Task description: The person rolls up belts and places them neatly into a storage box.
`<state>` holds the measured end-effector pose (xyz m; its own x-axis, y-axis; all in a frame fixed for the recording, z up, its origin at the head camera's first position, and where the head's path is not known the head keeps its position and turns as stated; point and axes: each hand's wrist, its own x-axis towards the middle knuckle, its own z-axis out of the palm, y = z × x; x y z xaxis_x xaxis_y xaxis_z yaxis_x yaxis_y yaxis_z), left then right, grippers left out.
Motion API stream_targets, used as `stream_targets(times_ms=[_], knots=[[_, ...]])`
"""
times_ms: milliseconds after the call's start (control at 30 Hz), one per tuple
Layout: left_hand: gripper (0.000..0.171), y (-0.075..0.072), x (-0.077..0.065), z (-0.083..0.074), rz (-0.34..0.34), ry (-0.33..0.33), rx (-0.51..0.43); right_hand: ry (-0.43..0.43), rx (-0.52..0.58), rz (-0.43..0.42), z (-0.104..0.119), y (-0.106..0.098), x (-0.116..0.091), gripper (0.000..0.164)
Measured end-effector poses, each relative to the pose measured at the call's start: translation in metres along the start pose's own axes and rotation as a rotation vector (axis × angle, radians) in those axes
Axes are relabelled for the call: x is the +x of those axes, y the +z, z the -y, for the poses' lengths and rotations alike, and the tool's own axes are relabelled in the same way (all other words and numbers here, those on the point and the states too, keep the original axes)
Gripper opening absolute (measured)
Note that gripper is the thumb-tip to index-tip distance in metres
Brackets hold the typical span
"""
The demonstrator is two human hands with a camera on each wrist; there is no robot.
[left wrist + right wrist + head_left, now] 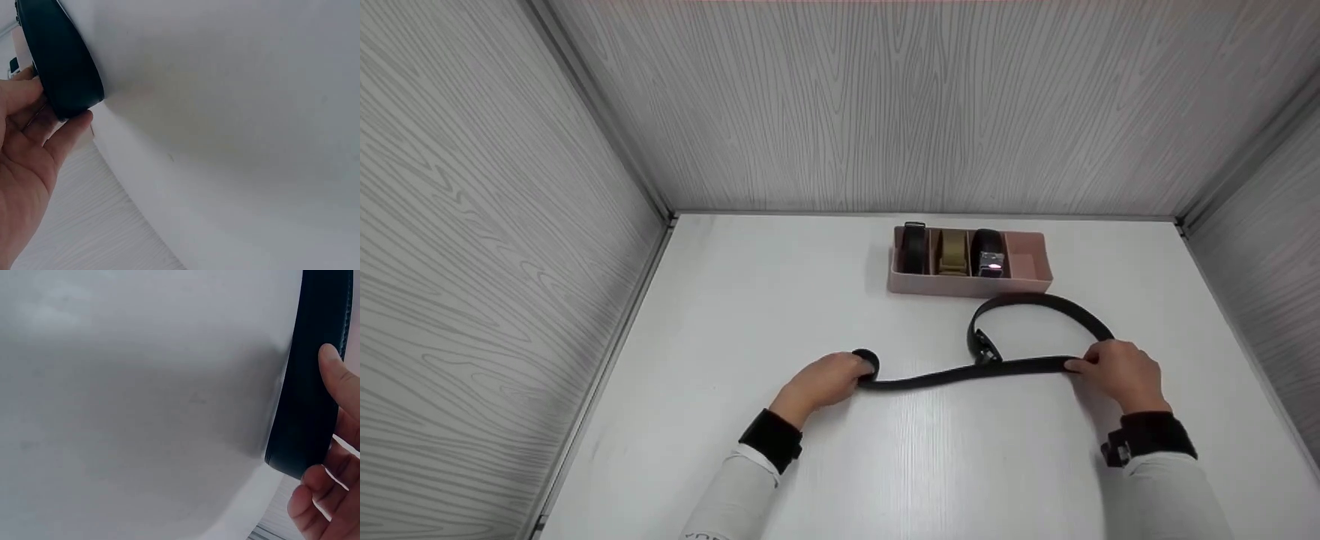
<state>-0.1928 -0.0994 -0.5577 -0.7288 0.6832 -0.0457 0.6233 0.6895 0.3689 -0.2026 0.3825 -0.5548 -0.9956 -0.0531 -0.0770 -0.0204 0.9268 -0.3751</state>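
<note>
Three wood-grain walls in view around one white table, and starting well out past the left fingers there's the left wall. Two pale sleeves and two black wristbands, one each per arm; the left wristband sits just behind the left hand. That hand has its thumb and fingers pinching the small coil at one end of a single black belt. From those fingertips the strap runs across the table to the other hand, so the belt is basically strung between both sets of fingers. Farther away from the fingers than the strap, there's one pink box with four compartments, and I count three rolled belts in it, one per compartment: a black one, then a tan one, then a dark one with a shiny buckle. The held belt's own buckle is by the straight run, left of the right fingers. Last, the right hand is gripping the belt too, thumb on its face, where it bends round and loops back away from those fingers, passing just in front of the box.
</note>
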Motion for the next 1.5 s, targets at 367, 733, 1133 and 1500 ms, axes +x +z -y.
stream_targets(times_ms=[367, 733, 1133, 1500], knots=[[0.010, 0.006, 0.008, 0.001, -0.008, 0.113, -0.026, 0.005, -0.016, 0.076, 0.005, -0.004, 0.004, 0.027], [0.011, 0.007, 0.014, 0.002, -0.028, 0.108, 0.044, -0.121, -0.181, 0.124, 0.089, -0.019, -0.016, 0.038], [0.009, 0.008, 0.022, -0.001, -0.105, 0.030, 0.108, -0.558, -0.105, 0.191, 0.214, 0.062, -0.040, 0.037], [0.005, 0.006, 0.023, -0.004, -0.097, 0.143, 0.115, -0.726, -0.210, -0.120, 0.218, 0.095, -0.015, 0.044]])
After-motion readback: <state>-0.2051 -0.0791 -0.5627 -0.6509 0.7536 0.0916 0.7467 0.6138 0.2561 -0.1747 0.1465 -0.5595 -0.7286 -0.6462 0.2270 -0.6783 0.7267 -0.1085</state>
